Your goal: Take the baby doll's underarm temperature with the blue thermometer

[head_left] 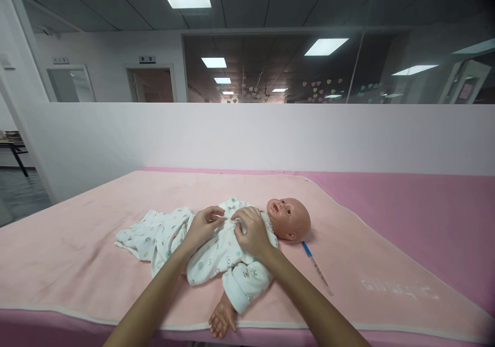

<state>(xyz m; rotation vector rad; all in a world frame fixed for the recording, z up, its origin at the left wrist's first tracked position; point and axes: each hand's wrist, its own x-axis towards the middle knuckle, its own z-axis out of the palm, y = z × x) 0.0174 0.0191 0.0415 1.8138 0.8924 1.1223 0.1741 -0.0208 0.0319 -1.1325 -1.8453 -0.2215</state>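
Note:
A baby doll (pixel 296 218) lies on its back, its head to the right. It wears a white patterned shirt (pixel 212 264), and matching patterned trousers (pixel 139 238) cover the legs to the left. Over the shirt's front, my left hand (pixel 204 226) has its fingers curled and the tips at the cloth. My right hand (pixel 252 229) is bent at the chest close to the neck, fingertips on the shirt; what lies under them is hidden. One doll hand (pixel 223 316) sticks out of the near sleeve. Beside the head lies a slim clear thermometer (pixel 317 269) with a blue end.
A light pink blanket (pixel 96 202) covers the padded table, with darker pink padding (pixel 425 223) at the right. Behind it stands a white partition (pixel 270 135) with glass above. At far left is another table (pixel 13 146) on the floor beyond.

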